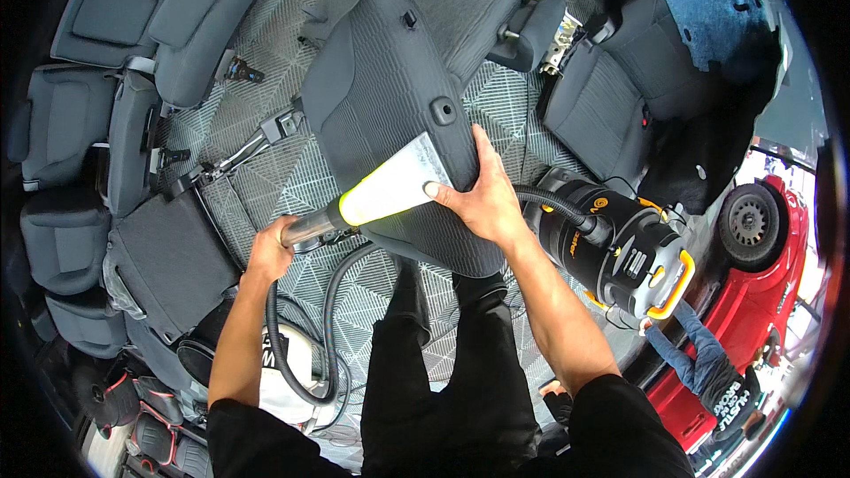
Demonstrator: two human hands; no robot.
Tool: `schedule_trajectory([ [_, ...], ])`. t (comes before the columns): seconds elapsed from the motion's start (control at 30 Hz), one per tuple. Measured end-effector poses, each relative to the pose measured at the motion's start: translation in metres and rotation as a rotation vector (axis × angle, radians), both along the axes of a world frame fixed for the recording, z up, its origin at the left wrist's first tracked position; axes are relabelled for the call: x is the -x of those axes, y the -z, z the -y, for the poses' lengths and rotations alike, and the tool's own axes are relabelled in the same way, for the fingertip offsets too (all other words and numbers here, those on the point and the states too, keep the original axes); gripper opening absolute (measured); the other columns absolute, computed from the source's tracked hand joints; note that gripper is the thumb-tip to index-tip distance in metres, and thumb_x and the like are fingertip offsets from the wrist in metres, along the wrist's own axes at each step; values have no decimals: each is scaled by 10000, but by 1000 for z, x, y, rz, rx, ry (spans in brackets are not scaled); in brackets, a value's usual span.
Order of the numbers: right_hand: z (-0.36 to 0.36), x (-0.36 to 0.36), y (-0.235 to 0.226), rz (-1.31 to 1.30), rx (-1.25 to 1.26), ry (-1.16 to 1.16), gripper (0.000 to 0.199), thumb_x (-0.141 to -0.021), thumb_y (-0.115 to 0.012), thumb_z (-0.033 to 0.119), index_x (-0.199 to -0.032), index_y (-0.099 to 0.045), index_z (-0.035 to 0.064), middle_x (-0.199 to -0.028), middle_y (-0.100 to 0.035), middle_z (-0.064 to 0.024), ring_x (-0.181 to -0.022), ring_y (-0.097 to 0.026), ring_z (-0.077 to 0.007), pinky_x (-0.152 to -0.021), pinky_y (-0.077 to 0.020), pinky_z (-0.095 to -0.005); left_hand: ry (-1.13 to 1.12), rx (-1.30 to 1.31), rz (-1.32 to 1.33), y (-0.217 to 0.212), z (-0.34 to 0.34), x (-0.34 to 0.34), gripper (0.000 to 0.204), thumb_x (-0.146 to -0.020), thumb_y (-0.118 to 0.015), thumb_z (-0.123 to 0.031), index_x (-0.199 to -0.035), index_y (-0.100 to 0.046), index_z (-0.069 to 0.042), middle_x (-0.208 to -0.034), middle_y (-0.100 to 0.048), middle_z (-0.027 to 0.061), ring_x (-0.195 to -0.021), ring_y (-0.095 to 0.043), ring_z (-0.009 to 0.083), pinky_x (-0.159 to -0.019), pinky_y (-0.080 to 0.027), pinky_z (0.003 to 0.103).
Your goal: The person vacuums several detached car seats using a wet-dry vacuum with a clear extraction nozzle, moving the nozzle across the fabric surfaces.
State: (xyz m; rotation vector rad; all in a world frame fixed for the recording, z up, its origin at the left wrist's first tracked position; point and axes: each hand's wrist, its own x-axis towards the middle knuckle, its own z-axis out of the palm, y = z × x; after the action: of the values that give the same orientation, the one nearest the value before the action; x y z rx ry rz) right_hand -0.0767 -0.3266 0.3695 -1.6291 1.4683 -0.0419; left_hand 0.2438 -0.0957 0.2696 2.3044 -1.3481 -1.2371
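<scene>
A dark grey car seat backrest (376,93) with ribbed fabric stands tilted before me in the middle. Against its lower part lies a flat vacuum nozzle (390,186), yellow-green with a clear, wide mouth. My left hand (270,250) is wrapped round the metal tube (312,227) behind that nozzle. At the backrest's right edge is my right hand (489,199), gripping the edge, its thumb at the corner of the clear mouth; some fingers are hidden behind the edge. From the tube a black ribbed hose (329,336) loops down.
A black and yellow vacuum cleaner (611,243) stands at the right. More car seats (71,124) line the left; another seat (611,106) is at the upper right. A red car (735,327) and a crouching person (722,381) are farther right. Cables and hose cross the patterned floor (381,363).
</scene>
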Motion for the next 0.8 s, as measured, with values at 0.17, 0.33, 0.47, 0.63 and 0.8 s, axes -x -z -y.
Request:
schedule_trajectory([
  [0.17,5,-21,-11,-244,2,-100,1363,-665,-919,474,-1620,-48,42,-1542,-401,-260,-1393,-455,-413,-1163,-393,-452,-104,58,-74,70,-25,12,504,-771,-622,90,-1240,-639,-93,-1089,-728,179,-1032,-708,348,-906,-565,407],
  [0.33,0,-57,-13,-385,327,-274,1281,-637,-944,354,-1620,-149,149,-1650,-165,-219,-1461,-318,-428,-1167,-320,-598,-205,22,-59,112,-33,26,481,-788,-631,74,-1243,-653,-79,-1089,-726,188,-1033,-702,363,-902,-563,409],
  [0.47,-4,-71,-8,-393,618,-475,1172,-601,-957,243,-1574,-311,145,-1642,-213,-213,-1478,-248,-507,-1156,-259,-675,-229,84,-6,126,-34,30,446,-800,-661,63,-1227,-662,-66,-1112,-718,198,-1030,-691,383,-911,-563,415],
  [0.63,-35,-71,14,-217,793,-989,585,-901,-550,161,-1466,-488,23,-1583,-391,-220,-1450,-411,-375,-1147,-359,-560,-226,118,29,134,-29,30,395,-816,-684,27,-1201,-667,-62,-1134,-705,206,-1070,-670,388,-954,-540,444],
  [0.8,-78,-63,43,-209,588,-930,715,-884,-576,203,-1512,-374,-72,-1612,-315,-272,-1487,-348,-400,-1206,-291,-510,-242,152,41,137,-28,41,403,-792,-683,50,-1186,-667,-34,-1141,-703,207,-1088,-653,404,-984,-520,452],
])
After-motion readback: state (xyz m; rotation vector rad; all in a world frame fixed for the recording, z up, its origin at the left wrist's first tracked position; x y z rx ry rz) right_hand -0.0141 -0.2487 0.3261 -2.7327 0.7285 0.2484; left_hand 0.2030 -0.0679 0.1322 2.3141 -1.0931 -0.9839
